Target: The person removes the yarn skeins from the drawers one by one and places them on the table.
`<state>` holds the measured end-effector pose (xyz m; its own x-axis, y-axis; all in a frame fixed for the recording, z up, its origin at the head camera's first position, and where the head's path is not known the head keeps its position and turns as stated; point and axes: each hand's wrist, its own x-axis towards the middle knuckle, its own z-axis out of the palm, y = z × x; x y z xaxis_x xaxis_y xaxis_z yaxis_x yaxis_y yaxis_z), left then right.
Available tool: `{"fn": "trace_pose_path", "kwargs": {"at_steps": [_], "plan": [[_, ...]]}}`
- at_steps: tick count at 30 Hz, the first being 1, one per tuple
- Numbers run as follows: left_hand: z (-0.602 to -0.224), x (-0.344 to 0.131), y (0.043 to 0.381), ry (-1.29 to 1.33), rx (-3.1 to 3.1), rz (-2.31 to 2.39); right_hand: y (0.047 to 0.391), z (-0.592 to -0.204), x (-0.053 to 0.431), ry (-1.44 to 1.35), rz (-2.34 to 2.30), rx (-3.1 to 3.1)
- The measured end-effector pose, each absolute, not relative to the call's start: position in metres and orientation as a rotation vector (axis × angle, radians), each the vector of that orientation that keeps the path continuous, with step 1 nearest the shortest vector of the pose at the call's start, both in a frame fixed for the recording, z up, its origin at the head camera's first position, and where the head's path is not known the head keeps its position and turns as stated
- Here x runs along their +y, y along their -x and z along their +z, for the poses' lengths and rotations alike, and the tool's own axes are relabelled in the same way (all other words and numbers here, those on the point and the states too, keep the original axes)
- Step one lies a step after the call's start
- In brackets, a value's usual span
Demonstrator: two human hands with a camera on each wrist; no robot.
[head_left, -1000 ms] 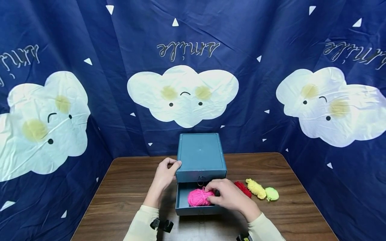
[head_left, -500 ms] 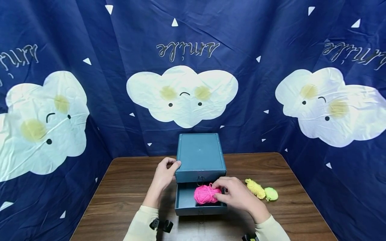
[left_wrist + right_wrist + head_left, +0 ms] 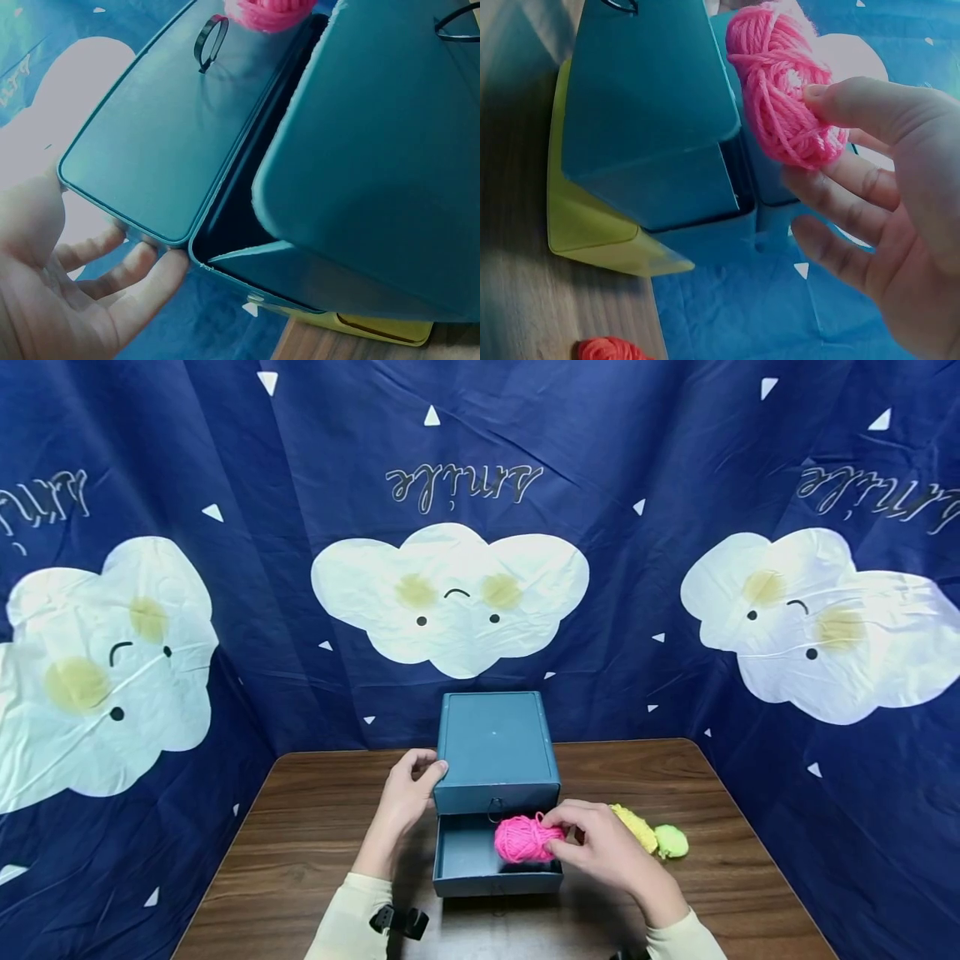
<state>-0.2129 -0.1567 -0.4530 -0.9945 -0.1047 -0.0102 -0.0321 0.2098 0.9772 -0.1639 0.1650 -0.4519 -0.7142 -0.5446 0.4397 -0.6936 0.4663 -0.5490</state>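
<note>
A pink ball of yarn (image 3: 522, 840) is pinched between the thumb and fingers of my right hand (image 3: 603, 847). It hangs over the right part of the pulled-out lower drawer (image 3: 465, 862) of a blue drawer box (image 3: 495, 739). In the right wrist view the pink yarn (image 3: 784, 90) is raised in front of the box. My left hand (image 3: 408, 789) rests at the box's left side, thumb near the top edge. The left wrist view shows several fingertips touching the box's side, below the upper drawer front (image 3: 172, 150) with its black ring pull (image 3: 211, 43).
Yellow yarn (image 3: 634, 828) and green yarn (image 3: 671, 842) lie on the wooden table (image 3: 300, 835) to the right. Red yarn (image 3: 613, 349) shows in the right wrist view. The box has a yellow lower part (image 3: 592, 232). A blue cloud-print curtain (image 3: 615, 693) stands behind.
My right hand has moved to the right with the pink yarn, from over the drawer's middle to its right side. The red yarn is now hidden in the head view. My left hand stays put.
</note>
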Motion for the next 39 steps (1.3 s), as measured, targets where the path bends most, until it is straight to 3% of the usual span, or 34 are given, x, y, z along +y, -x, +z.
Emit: {"fn": "trace_pose_path", "kwargs": {"at_steps": [39], "plan": [[-0.450, -0.156, 0.209, -0.109, -2.406, -1.923, 0.149, -0.475, 0.214, -0.752, 0.960, -2.443]]}}
